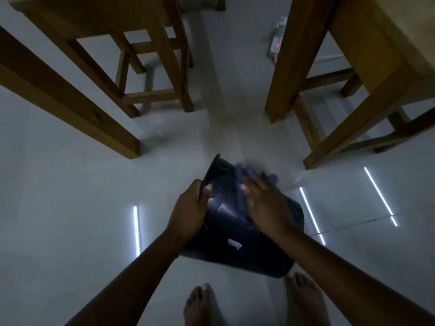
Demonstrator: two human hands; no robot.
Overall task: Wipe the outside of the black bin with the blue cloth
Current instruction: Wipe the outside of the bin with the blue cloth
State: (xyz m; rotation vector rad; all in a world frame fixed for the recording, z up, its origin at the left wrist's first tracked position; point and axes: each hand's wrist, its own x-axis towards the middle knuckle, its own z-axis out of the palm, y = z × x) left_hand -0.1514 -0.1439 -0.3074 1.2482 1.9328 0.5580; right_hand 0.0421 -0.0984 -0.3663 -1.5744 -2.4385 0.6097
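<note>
The black bin (235,234) is tipped on its side above the pale floor, its rim pointing away from me and its base near my feet. My left hand (190,208) grips the bin's rim on the left, thumb on the outer wall. My right hand (266,205) lies flat on the bin's upper side, pressing the blue cloth (254,175) against it. The cloth bunches out past my fingertips and is blurred. A small white mark (234,244) shows on the bin's wall.
Wooden stools (150,67) and table legs (294,62) stand on the floor ahead, left and right. A white power strip (276,41) with a red light lies further back. My bare feet (303,300) stand just below the bin. Ceiling lights reflect in the floor.
</note>
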